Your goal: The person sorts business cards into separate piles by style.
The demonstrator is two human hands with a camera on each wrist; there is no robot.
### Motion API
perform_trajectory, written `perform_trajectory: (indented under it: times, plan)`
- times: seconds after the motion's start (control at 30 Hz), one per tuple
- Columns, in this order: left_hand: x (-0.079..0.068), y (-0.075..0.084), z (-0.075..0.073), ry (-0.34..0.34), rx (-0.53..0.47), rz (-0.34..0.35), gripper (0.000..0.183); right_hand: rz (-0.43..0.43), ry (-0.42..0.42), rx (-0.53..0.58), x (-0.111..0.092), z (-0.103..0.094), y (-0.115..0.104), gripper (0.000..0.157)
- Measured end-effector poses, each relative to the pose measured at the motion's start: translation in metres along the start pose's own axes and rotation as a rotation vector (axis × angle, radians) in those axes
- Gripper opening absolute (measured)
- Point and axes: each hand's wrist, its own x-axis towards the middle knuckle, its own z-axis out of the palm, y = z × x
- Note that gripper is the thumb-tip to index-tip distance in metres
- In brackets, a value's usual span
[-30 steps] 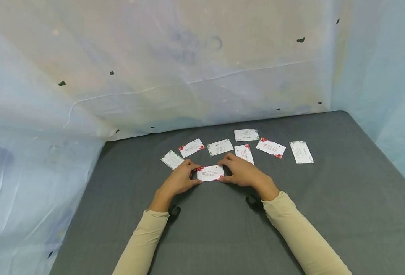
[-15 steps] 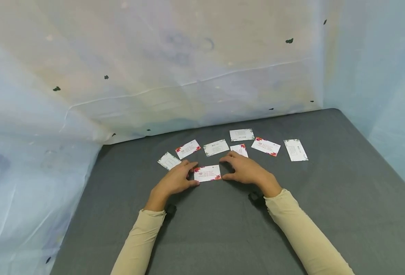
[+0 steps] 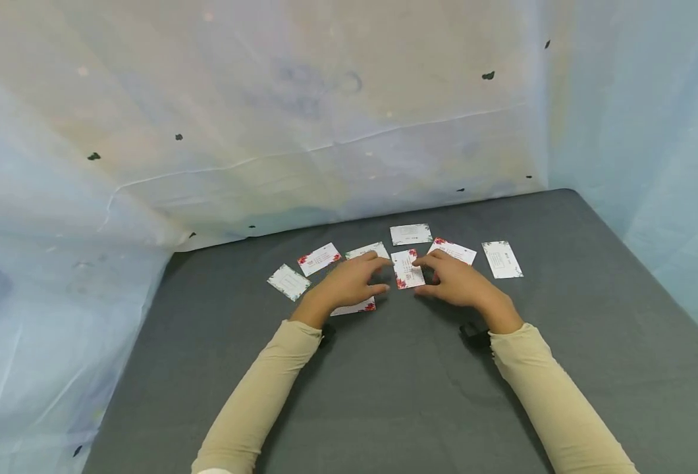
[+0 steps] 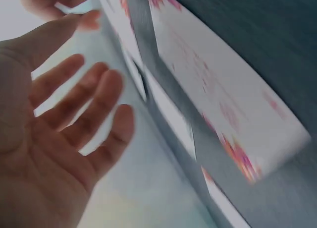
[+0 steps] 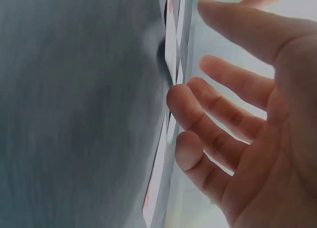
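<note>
A white card with red flowers in its corners [image 3: 408, 268] lies on the grey table, its long side pointing away from me. On its left is my left hand [image 3: 351, 283], thumb and fingers spread apart; in the left wrist view its palm [image 4: 44, 153] holds nothing. Beneath that hand a second red-flowered card [image 3: 356, 308] lies sideways, partly covered. My right hand [image 3: 458, 280] has its fingertips right at the first card's right edge. The right wrist view shows its fingers [image 5: 218, 134] loosely bent, thumb apart, gripping nothing.
Left of the hands lie a green-leaf card [image 3: 289, 283] and a red-flowered one [image 3: 319, 259]. Behind them are green-leaf cards [image 3: 411, 234] and a partly hidden red-flowered card [image 3: 452, 250]. Another green-leaf card [image 3: 502, 259] lies farther right. Pale cloth [image 3: 301, 131] hangs beyond the table.
Both hands have left the sideways card and moved right, to either side of the lengthwise red-flowered card. The view has shifted slightly.
</note>
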Motion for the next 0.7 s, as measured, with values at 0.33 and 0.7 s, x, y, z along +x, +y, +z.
perform_trajectory:
  times: [0.33,0.7]
  plan:
    - [0.058,0.017,0.013,0.043,0.175,0.105,0.048,0.073,0.035,-0.073,-0.019,-0.018,0.043,0.054]
    - [0.092,0.026,0.029,0.017,0.022,-0.006,0.054,0.216,0.036,-0.067,-0.021,-0.028,0.064,0.061]
